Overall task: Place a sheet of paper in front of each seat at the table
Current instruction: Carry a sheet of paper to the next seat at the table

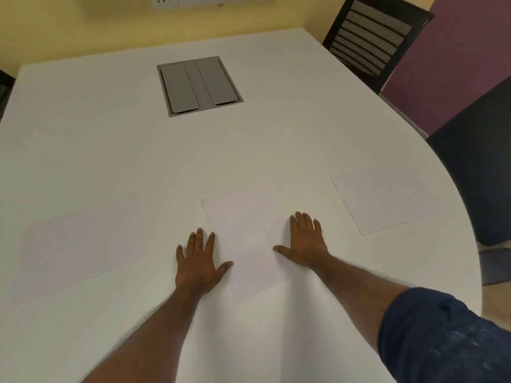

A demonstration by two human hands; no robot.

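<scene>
Paper, the middle sheet (249,250), lies flat on the white table (110,150), nearer the person than the grey cable hatch (199,85). Left hand (199,261) and right hand (305,243) press its side edges, fingers spread flat, gripping nothing. Light, limp and probably slippery, it seems best slid by palms or pinched at a corner.

Three white sheets flat on table: left sheet (74,241) (faint), middle sheet (249,244), right sheet (387,197).

- The left hand (199,262) is lying flat, palm down, fingers spread and pointing toward 12 o'clock.
- The right hand (305,241) is lying flat likewise, thumb splayed toward 9 o'clock.
- Both forearms are reaching forward, bare.
</scene>
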